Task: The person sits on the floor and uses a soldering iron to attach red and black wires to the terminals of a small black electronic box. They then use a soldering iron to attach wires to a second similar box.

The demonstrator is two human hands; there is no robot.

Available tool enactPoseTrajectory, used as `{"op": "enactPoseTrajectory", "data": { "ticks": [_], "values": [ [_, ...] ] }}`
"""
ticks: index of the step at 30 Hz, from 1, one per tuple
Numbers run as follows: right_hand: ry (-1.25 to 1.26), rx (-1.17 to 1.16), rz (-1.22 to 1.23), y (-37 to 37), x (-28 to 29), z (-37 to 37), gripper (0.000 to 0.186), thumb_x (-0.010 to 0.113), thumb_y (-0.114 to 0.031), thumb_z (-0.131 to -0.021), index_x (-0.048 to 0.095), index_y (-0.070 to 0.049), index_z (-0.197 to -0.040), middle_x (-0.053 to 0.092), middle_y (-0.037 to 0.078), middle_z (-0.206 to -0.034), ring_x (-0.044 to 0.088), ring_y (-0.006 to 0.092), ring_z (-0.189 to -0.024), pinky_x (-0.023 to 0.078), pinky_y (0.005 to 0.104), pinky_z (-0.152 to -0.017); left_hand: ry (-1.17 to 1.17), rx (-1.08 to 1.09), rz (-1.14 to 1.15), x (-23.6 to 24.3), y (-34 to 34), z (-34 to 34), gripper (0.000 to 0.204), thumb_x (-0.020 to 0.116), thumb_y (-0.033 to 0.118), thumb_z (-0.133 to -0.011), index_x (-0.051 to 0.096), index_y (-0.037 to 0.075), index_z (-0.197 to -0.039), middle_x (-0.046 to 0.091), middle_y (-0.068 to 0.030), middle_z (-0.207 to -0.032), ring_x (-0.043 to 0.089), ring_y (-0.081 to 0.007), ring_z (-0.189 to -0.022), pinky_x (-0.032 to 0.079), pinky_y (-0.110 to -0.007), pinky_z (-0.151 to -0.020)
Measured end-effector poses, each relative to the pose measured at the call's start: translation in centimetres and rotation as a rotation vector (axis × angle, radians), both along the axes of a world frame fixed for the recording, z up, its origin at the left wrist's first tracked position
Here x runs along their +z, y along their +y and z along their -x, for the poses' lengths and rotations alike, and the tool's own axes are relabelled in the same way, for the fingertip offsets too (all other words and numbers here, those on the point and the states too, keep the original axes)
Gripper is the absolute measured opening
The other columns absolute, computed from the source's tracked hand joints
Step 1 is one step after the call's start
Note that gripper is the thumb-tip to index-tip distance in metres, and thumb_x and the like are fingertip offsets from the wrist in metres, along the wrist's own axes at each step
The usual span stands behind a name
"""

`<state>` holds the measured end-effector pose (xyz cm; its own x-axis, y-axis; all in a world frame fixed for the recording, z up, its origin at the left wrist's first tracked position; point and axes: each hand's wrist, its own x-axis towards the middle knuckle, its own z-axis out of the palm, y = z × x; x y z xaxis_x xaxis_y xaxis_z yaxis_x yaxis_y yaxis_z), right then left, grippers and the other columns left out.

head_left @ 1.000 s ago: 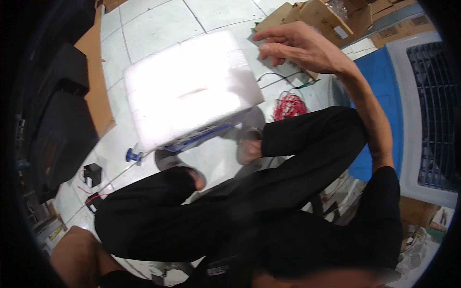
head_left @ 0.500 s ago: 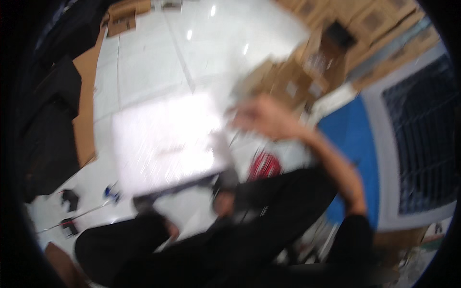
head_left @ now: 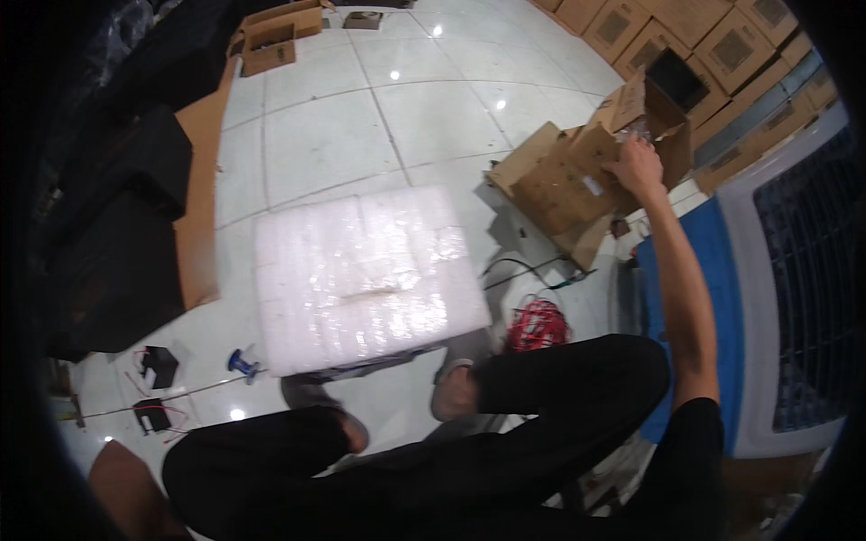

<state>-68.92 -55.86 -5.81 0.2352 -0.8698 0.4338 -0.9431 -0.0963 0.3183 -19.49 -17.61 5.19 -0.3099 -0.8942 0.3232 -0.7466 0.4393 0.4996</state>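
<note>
Cardboard box (head_left: 564, 176), right fingers (head_left: 640, 151) half-curled at its opening

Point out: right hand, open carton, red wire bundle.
Right hand (head_left: 640, 169): head view, back of the hand.
Open carton (head_left: 570, 176): head view, outer side.
Red wire bundle (head_left: 538, 327): head view, middle.

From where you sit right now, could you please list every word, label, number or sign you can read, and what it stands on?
None can be read with certainty.
Open cardboard box: a small white label, too small to read.
Stacked cardboard boxes: dark printed panels, too small and blurred.
White foam block: no print visible.
</note>
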Motion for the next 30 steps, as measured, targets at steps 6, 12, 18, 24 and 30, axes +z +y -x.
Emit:
{"op": "enactPoseTrajectory", "data": {
  "ticks": [6, 12, 18, 24, 30],
  "values": [
    [-0.205, -0.062, -0.073, -0.8, -2.5, 1.4, 0.039, 0.075, -0.017, -0.075, 0.057, -0.002, -0.107, 0.067, 0.025, -0.099, 0.063, 0.0427, -0.1, 0.05, 0.0513, -0.083, 0.098, 0.195, 0.25, 5.8, -2.2, -0.9, 0.031, 0.064, 0.012, -0.09, 0.057, 0.001, -0.118, 0.061, -0.0168, -0.111, 0.059, -0.0275, -0.105, 0.045, -0.038, -0.095],
    [-0.178, 0.066, 0.008, 0.2, 0.0, -3.2, 0.03, 0.066, -0.009, -0.08, 0.054, -0.004, -0.106, 0.068, 0.023, -0.093, 0.066, 0.0426, -0.091, 0.052, 0.051, -0.075, 0.271, 0.331, 0.314, 3.7, -8.5, -1.6, 0.031, 0.065, 0.012, -0.089, 0.057, 0.001, -0.117, 0.062, -0.0165, -0.109, 0.06, -0.0272, -0.103, 0.046, -0.038, -0.094],
    [-0.116, 0.358, 0.078, -2.6, 1.2, -11.7, 0.025, 0.059, -0.004, -0.08, 0.052, 0.001, -0.103, 0.066, 0.021, -0.092, 0.068, 0.0382, -0.086, 0.055, 0.0479, -0.071, -0.124, 0.116, -0.087, -13.7, -13.0, 3.2, 0.056, 0.074, 0.032, -0.084, 0.053, 0.0, -0.125, 0.054, -0.0232, -0.126, 0.047, -0.0425, -0.123, 0.034, -0.052, -0.108],
    [-0.108, 0.383, 0.006, -6.8, -1.4, -19.5, 0.019, 0.057, -0.003, -0.08, 0.055, 0.0, -0.098, 0.069, 0.017, -0.087, 0.07, 0.0363, -0.08, 0.057, 0.0451, -0.068, -0.31, -0.037, -0.115, -18.6, -11.3, 3.1, 0.063, 0.068, 0.039, -0.088, 0.051, 0.0, -0.134, 0.036, -0.0265, -0.149, 0.027, -0.0443, -0.141, 0.016, -0.057, -0.117],
    [-0.102, 0.391, -0.101, -10.1, -9.2, -23.5, 0.021, 0.059, -0.005, -0.078, 0.056, -0.001, -0.099, 0.069, 0.017, -0.09, 0.07, 0.033, -0.08, 0.054, 0.043, -0.072, -0.283, -0.026, -0.147, -17.6, -11.8, 3.3, 0.063, 0.074, 0.034, -0.082, 0.054, -0.001, -0.131, 0.039, -0.0275, -0.147, 0.03, -0.0449, -0.14, 0.017, -0.057, -0.117]
  ]
}}
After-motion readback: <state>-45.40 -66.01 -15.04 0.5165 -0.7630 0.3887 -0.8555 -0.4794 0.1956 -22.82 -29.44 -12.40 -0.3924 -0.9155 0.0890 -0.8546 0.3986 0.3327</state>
